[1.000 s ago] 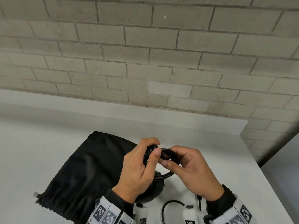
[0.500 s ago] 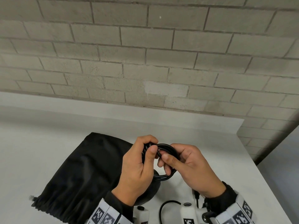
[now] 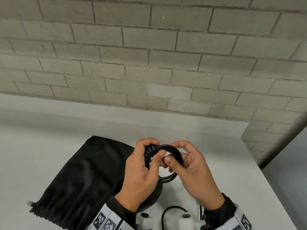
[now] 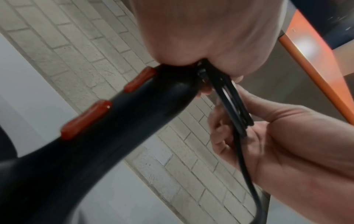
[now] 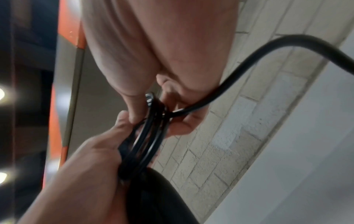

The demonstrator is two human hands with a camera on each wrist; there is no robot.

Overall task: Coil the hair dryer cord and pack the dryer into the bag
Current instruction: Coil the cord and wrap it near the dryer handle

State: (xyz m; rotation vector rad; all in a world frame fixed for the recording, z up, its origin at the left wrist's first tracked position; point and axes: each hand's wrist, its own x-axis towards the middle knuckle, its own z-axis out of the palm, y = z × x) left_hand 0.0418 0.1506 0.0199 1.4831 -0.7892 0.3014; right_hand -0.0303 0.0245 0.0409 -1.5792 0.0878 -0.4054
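Note:
My left hand (image 3: 146, 165) grips the black hair dryer (image 4: 99, 133) by the end of its handle, together with the wound part of the black cord (image 3: 167, 147). The dryer has red switches and its body hangs below the hand (image 3: 153, 196). My right hand (image 3: 187, 163) pinches the coiled cord loops (image 5: 147, 139) from the right, thumb close to the left thumb. A loose stretch of cord (image 5: 268, 57) runs off past the right wrist. The black drawstring bag (image 3: 79, 176) lies flat on the white table (image 3: 224, 163), to the left of both hands.
A grey brick wall (image 3: 149, 55) rises behind the table's raised back ledge. The table's right edge (image 3: 265, 178) drops off to a lower grey floor. Wrist cameras and a loop of black cable (image 3: 172, 211) sit at the bottom of the head view.
The hands have drawn closer together and lifted slightly. The coil has turned from a wide open loop to a tighter bundle pinched between both thumbs.

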